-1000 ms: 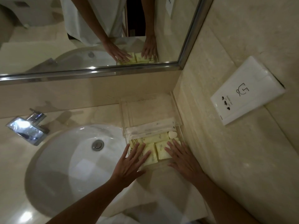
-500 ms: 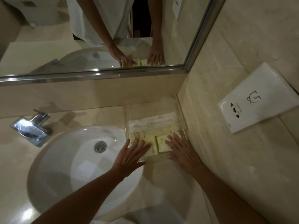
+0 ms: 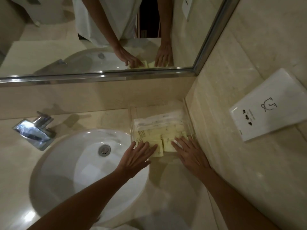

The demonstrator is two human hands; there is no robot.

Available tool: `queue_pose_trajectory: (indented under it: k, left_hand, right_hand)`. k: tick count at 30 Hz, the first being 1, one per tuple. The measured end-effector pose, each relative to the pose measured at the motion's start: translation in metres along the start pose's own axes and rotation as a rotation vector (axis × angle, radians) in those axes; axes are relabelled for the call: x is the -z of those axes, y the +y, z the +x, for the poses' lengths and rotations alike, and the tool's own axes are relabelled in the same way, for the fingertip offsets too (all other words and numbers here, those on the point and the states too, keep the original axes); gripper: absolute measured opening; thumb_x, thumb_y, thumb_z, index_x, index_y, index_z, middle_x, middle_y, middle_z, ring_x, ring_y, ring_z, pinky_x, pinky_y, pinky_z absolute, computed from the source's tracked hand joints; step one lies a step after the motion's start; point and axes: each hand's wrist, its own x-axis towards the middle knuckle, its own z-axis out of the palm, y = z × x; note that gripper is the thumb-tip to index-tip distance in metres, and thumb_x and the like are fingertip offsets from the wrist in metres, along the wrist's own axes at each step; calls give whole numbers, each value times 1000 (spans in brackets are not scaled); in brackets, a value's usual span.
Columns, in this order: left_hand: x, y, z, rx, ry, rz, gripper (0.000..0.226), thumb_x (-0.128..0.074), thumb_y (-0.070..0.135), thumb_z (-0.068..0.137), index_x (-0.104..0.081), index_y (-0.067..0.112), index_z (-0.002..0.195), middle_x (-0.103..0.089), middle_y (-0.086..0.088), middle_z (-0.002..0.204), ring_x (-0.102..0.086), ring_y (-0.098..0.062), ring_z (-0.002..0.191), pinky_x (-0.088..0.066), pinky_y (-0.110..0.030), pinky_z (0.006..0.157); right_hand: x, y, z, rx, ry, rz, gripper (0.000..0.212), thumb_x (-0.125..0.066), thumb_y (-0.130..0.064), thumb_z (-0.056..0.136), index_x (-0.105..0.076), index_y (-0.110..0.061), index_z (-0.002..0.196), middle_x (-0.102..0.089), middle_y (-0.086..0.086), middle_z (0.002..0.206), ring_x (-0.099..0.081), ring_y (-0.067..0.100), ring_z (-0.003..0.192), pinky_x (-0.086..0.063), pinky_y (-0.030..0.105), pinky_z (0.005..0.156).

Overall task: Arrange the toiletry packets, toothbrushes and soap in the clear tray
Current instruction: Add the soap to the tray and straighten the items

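A clear tray (image 3: 188,117) stands in the counter's back right corner, against the side wall. Wrapped white toothbrushes (image 3: 157,121) lie across its middle. Pale yellow toiletry packets (image 3: 154,135) fill its near half. My left hand (image 3: 137,156) lies flat with straight fingers on the near left packets. My right hand (image 3: 191,153) lies flat on the near right packets, beside the wall. The soap is hidden or too blurred to pick out.
A white oval sink (image 3: 83,171) with a metal drain (image 3: 104,150) sits left of the tray. A chrome tap (image 3: 34,131) stands at the back left. A mirror (image 3: 99,34) spans the back wall. A white socket plate (image 3: 272,107) is on the right wall.
The view has shifted so the tray sits lower and more to the right. Both hands stay flat on the yellow packets. The round white soap seen earlier no longer shows.
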Motion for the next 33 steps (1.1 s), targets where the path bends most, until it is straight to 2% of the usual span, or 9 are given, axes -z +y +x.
queue_pose_trajectory:
  k: [6,9,14,18,21,23,25,28,33]
  left_hand:
    - [7,4,3,41,-63,-52,63,-54,46,88,-35,20,142,-54,-12,123,-55,-29,104,-51,-44,81]
    - [13,5,7,68,-105,-79,63,-59,38,87,-34,17,141,-54,-11,120,-54,-28,99,-49,-43,80]
    - [21,10,13,69,-116,-97,58,-59,26,87,-35,16,138,-54,-12,112,-53,-29,92,-47,-43,76]
    - [28,11,16,77,-134,-102,79,-72,12,68,-34,16,137,-52,-14,115,-52,-30,94,-46,-43,78]
    - [31,10,16,99,-121,-89,77,-73,13,66,-37,16,135,-54,-13,116,-53,-29,93,-47,-42,77]
    - [30,9,16,90,-107,-87,75,-72,12,67,-38,15,134,-53,-14,117,-53,-29,93,-47,-42,77]
    - [25,9,14,59,-87,-82,68,-71,16,72,-39,15,132,-52,-14,118,-53,-29,94,-47,-42,76]
    - [19,8,11,8,-38,-45,51,-69,31,80,-46,17,124,-57,-11,114,-55,-27,92,-47,-39,73]
    - [19,5,13,-25,-11,-18,47,-68,36,80,-49,18,119,-59,-7,110,-56,-24,90,-49,-37,72]
  right_hand:
    - [7,-1,-1,-6,8,35,50,-52,-13,90,-46,-26,139,-53,0,137,-51,22,122,-42,41,99]
    - [8,-2,-1,-40,-38,61,57,-44,-7,84,-49,-29,136,-56,-1,133,-54,22,118,-49,39,88]
    - [9,-5,1,-45,-68,130,74,-62,3,73,-46,-28,138,-54,-2,134,-52,20,121,-50,35,88]
    - [10,-5,-1,-34,-44,182,69,-34,4,76,-47,-23,138,-51,-1,138,-48,19,127,-48,32,97]
    - [8,-6,-2,-23,-7,171,66,-29,4,78,-48,-19,137,-51,2,139,-48,20,128,-47,34,101]
    - [9,-6,-4,-27,9,159,57,-42,4,85,-46,-17,138,-51,3,140,-47,20,130,-45,35,103]
    - [8,-5,-7,-22,29,131,49,-60,-11,88,-49,-18,136,-55,2,136,-49,18,127,-42,32,103]
    - [9,-5,-7,-38,16,85,52,-70,-21,84,-52,-21,132,-56,-3,134,-51,15,125,-33,29,100]
    - [8,-4,-1,-73,9,80,50,-69,-16,84,-52,-23,130,-56,-4,133,-51,14,123,-44,31,94]
